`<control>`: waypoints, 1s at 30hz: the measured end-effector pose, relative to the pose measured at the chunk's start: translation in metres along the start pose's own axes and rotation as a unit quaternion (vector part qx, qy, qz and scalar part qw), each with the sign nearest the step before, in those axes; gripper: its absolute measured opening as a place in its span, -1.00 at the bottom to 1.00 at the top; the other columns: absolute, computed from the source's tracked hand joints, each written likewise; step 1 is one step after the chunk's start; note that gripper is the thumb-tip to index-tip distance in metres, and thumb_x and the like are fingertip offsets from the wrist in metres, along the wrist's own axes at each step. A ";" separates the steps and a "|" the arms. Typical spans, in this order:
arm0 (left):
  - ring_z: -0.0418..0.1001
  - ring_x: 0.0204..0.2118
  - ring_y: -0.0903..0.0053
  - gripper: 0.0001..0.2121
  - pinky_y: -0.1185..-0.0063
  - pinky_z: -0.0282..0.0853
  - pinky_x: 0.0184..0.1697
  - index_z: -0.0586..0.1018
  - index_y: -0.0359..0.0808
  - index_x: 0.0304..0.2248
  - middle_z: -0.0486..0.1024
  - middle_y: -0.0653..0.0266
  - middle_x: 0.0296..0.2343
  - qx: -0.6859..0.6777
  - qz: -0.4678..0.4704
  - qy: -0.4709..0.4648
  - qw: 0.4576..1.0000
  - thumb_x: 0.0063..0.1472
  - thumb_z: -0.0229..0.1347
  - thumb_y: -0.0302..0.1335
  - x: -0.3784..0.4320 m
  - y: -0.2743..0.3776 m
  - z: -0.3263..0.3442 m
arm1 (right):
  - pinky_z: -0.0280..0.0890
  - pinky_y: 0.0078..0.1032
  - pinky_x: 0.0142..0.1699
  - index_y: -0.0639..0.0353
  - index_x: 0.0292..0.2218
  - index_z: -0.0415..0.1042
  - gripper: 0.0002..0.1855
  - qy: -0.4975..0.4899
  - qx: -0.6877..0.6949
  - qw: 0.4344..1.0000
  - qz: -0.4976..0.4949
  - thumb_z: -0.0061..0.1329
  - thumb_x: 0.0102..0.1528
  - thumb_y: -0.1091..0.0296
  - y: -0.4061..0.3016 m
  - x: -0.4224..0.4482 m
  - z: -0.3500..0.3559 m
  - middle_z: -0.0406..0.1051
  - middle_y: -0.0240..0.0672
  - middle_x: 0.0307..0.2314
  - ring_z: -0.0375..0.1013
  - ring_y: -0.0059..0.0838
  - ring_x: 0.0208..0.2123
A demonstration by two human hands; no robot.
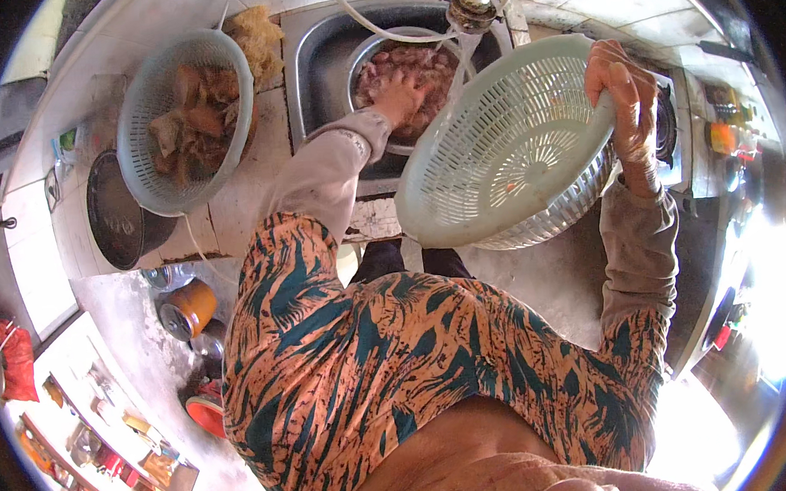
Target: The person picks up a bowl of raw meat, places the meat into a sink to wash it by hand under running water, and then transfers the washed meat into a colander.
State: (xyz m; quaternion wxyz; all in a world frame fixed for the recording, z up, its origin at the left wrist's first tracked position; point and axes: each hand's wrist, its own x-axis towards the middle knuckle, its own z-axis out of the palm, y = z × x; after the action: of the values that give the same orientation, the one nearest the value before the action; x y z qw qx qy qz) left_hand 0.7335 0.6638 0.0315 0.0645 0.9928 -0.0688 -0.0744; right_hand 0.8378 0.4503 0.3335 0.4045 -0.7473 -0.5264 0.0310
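Inside the stainless-steel sink (pixel 308 83) sits a round metal basin (pixel 352 71) filled with pinkish-brown chunks (pixel 416 59), apparently meat in water. My left hand (pixel 400 98) lies on the chunks with its fingers spread. Some of the fingertips are hard to make out. My right hand (pixel 625 96) grips the rim of a pale-green plastic colander (pixel 528 152), which is tilted in the air over the sink's right front edge. Only a tiny orange bit shows in that colander. From the tap (pixel 473 11), a stream of water (pixel 464 58) falls between basin and colander.
Left of the sink, a second plastic colander (pixel 138 119) holds brown chunks (pixel 193 122). Next to it are a dark pan (pixel 115 213) and a yellowish fibrous bundle (pixel 256 46). A white hose (pixel 382 29) crosses above the basin. Jars (pixel 188 309) and a red basin (pixel 205 412) stand on the floor.
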 end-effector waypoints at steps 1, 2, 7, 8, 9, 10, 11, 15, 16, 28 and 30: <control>0.13 -0.03 0.22 -0.63 0.21 0.09 -0.10 0.27 0.02 -0.05 0.19 0.14 -0.06 -0.063 0.042 0.064 0.995 0.11 -0.13 -0.32 -0.001 -0.003 0.024 | 0.03 -0.50 -0.34 0.22 -0.68 0.05 -0.49 0.001 -0.003 1.000 0.005 -0.48 0.15 0.04 -0.004 0.000 0.000 0.07 -0.36 -0.72 0.06 -0.43 -0.62; 0.15 -0.06 0.20 -0.65 0.23 0.12 -0.12 0.35 -0.12 -0.09 0.23 0.13 -0.10 -0.125 0.076 0.123 0.982 0.09 -0.11 -0.34 -0.008 -0.007 0.040 | 0.03 -0.50 -0.35 0.22 -0.68 0.05 -0.50 0.006 -0.011 1.000 0.013 -0.48 0.15 0.04 -0.002 0.001 0.003 0.08 -0.36 -0.72 0.06 -0.43 -0.62; 0.20 -0.06 0.12 -0.70 0.25 0.20 -0.10 0.30 -0.20 -0.10 0.18 -0.02 -0.13 -0.045 -0.107 -0.006 0.993 0.14 -0.19 -0.40 -0.012 -0.023 0.007 | 0.04 -0.50 -0.36 0.22 -0.68 0.07 -0.49 0.003 -0.033 0.999 -0.015 -0.50 0.16 0.05 0.001 -0.001 -0.004 0.09 -0.35 -0.72 0.07 -0.42 -0.63; 0.22 -0.08 0.10 -0.70 0.25 0.22 -0.12 0.30 -0.22 -0.11 0.19 -0.04 -0.13 -0.102 -0.080 -0.032 0.991 0.15 -0.19 -0.41 -0.012 -0.020 0.007 | 0.04 -0.50 -0.36 0.22 -0.68 0.07 -0.49 0.008 -0.027 0.999 -0.020 -0.49 0.16 0.04 0.001 -0.001 -0.004 0.09 -0.34 -0.72 0.08 -0.42 -0.63; 0.23 -0.10 0.08 -0.71 0.24 0.24 -0.14 0.30 -0.23 -0.12 0.19 -0.05 -0.14 -0.161 -0.054 -0.061 0.984 0.15 -0.20 -0.42 -0.015 -0.017 0.012 | 0.04 -0.50 -0.35 0.22 -0.68 0.08 -0.49 0.009 -0.020 0.999 -0.023 -0.49 0.15 0.04 0.000 -0.003 -0.002 0.09 -0.34 -0.72 0.08 -0.42 -0.62; 0.28 -0.16 0.01 -0.70 0.24 0.25 -0.16 0.28 -0.27 -0.11 0.21 -0.09 -0.17 -0.152 -0.014 0.011 0.988 0.15 -0.20 -0.42 -0.009 -0.027 0.015 | 0.04 -0.49 -0.35 0.22 -0.69 0.07 -0.49 0.006 -0.019 1.000 -0.023 -0.49 0.15 0.04 0.002 -0.004 -0.003 0.09 -0.35 -0.72 0.07 -0.42 -0.62; 0.26 -0.15 -0.01 -0.67 0.25 0.25 -0.15 0.26 -0.27 -0.09 0.21 -0.12 -0.16 -0.198 -0.067 0.020 0.978 0.14 -0.16 -0.38 0.001 -0.035 0.017 | 0.04 -0.49 -0.35 0.22 -0.69 0.07 -0.49 0.003 -0.019 1.000 -0.023 -0.49 0.15 0.04 0.003 -0.005 -0.004 0.09 -0.35 -0.72 0.07 -0.42 -0.62; 0.10 0.01 0.03 -0.57 0.15 0.13 -0.06 0.24 -0.17 -0.02 0.03 0.01 0.03 -0.186 -0.060 -0.015 0.981 0.09 -0.09 -0.32 0.038 -0.032 -0.002 | 0.02 -0.49 -0.37 0.20 -0.69 0.07 -0.49 -0.006 -0.020 1.000 -0.019 -0.49 0.15 0.04 0.001 -0.003 -0.002 0.08 -0.36 -0.73 0.07 -0.44 -0.62; 0.07 0.03 0.06 -0.56 0.12 0.09 -0.04 0.23 -0.13 -0.01 0.00 0.08 0.06 -0.152 -0.036 -0.014 0.988 0.08 -0.09 -0.33 0.035 -0.007 -0.005 | 0.01 -0.48 -0.38 0.21 -0.70 0.06 -0.50 -0.005 -0.016 1.000 -0.024 -0.48 0.15 0.07 -0.001 -0.002 0.000 0.08 -0.36 -0.73 0.07 -0.44 -0.63; -0.11 0.12 0.14 -0.54 0.10 -0.02 0.01 0.22 0.14 0.02 -0.02 0.18 0.07 -0.014 0.051 -0.037 0.998 0.08 -0.07 -0.29 -0.013 -0.012 -0.014 | 0.00 -0.48 -0.39 0.20 -0.71 0.06 -0.53 -0.004 -0.011 1.000 -0.027 -0.47 0.14 0.12 0.005 -0.009 -0.007 0.07 -0.37 -0.74 0.04 -0.44 -0.64; -0.14 0.13 0.11 -0.53 0.09 -0.05 0.03 0.20 0.14 0.03 -0.11 0.15 0.10 -0.090 -0.094 -0.044 0.991 0.08 -0.06 -0.27 -0.017 -0.010 -0.010 | 0.00 -0.48 -0.39 0.20 -0.71 0.06 -0.53 0.000 -0.027 0.999 -0.025 -0.47 0.14 0.12 0.003 -0.011 -0.006 0.06 -0.37 -0.73 0.04 -0.44 -0.64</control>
State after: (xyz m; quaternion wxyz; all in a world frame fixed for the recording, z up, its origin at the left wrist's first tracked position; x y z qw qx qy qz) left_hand 0.7195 0.6772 0.0425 0.1428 0.9808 0.0290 -0.1295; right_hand 0.8387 0.4377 0.3315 0.3851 -0.7447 -0.5451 0.0066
